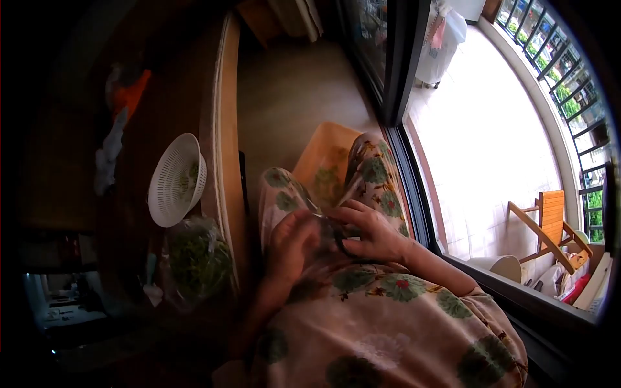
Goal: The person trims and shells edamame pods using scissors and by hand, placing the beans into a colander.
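My right hand (375, 233) is closed around scissors (339, 238) with dark handle loops, held over my lap. Close beside it, my left hand (291, 239) is curled and partly smeared by motion. Whatever lies between its fingers is too blurred to name. Just beyond both hands, a yellow-orange bin (312, 155) stands between my knees with green scraps (328, 178) inside. To the left on the table, a white colander (167, 187) holds a few green pieces. Nearer to me is a clear plastic bag (197, 258) full of leafy greens.
The wooden table's edge (223, 116) runs along my left side. An orange item (132, 94) and crumpled white plastic (110, 155) lie farther across it. To my right, a sliding door frame (414, 174) borders a balcony with a wooden folding chair (551, 220).
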Motion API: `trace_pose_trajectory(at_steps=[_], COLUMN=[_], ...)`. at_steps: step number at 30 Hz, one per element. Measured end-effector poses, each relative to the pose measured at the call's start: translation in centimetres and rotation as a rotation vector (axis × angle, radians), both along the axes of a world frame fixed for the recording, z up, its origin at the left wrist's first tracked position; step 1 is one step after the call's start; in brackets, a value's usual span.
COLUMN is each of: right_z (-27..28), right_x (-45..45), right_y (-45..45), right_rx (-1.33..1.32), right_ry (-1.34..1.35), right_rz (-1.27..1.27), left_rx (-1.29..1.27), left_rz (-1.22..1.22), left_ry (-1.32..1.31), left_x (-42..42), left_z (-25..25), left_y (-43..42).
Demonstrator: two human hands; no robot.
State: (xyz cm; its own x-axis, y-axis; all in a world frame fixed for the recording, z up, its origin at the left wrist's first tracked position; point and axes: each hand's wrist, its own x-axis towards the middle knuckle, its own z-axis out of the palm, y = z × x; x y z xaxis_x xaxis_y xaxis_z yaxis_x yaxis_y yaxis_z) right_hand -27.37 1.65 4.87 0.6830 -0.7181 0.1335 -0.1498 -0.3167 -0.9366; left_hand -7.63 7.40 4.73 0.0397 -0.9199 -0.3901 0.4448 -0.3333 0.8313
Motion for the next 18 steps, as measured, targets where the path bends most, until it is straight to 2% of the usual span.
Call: trace_pose_trajectory(at_steps=[3,10,18], right_z=[-0.2,0.3,-1.0], right_x=[0.0,-0.1,-0.3], right_y=[0.1,0.3,0.1], right_rx=[-0.002,0.071,0.006], right_ry=[0.022,0.073,0.008], right_rz=[0.006,0.023,0.023], left_rx=[0.003,0.024,0.008], left_rz=[0.006,0.003,-0.053], left_ry=[0.059,-0.001,-0.055], left_x=[0.1,0.5,0.6], left_z=[0.0,0.3,0.8], left_y=[0.2,0.0,-0.4])
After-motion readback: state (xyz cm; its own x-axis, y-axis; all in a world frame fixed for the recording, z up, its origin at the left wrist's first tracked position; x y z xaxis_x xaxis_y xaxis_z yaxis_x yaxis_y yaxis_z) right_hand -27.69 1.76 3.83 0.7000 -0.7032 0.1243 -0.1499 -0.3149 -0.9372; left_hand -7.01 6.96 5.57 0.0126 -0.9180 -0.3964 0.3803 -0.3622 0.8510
